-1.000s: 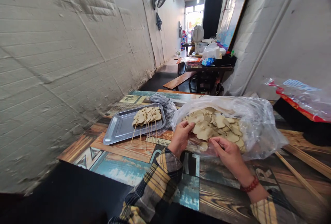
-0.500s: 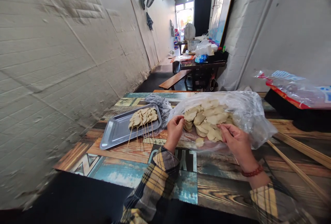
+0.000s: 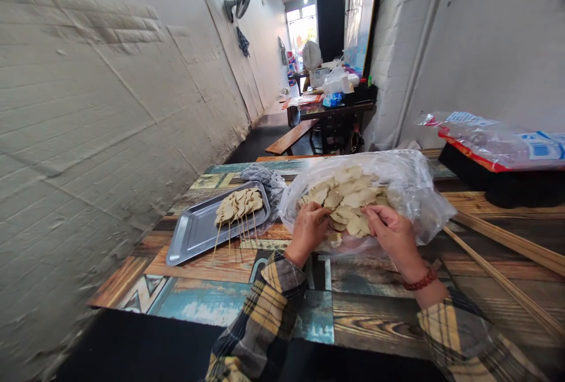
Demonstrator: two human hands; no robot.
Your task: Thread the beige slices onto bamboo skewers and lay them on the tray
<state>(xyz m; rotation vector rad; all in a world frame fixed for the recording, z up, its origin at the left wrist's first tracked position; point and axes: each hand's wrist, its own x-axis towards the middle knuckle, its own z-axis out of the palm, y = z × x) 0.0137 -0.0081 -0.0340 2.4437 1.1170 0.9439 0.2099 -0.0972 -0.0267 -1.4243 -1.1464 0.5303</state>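
My left hand (image 3: 310, 230) is at the left edge of a pile of flat, beige round slices (image 3: 353, 193), its fingers pinched together against it. Whatever lies between those fingertips is hidden. The pile rests on a clear plastic bag (image 3: 412, 182) spread open on the table. Over the right front of the pile, my right hand (image 3: 392, 233) pinches a thin wooden skewer (image 3: 364, 209), mostly covered by the fingers. To the left, a grey metal tray (image 3: 188, 239) bears several skewers threaded with beige slices (image 3: 238, 204), their bare sticks pointing toward me over the rim.
Loose bundled wooden skewers (image 3: 507, 241) lie on the right of the patterned wooden table (image 3: 198, 296). A black box (image 3: 481, 176) with plastic packaging (image 3: 507, 138) stands behind them. Crumpled grey plastic (image 3: 265, 176) sits behind the tray. Farther off are a bench (image 3: 291, 136) and a cluttered table.
My left hand has moved right, in over the slices, its fingers closer to the right hand. My right hand still pinches the skewer. The whole view has shifted slightly.
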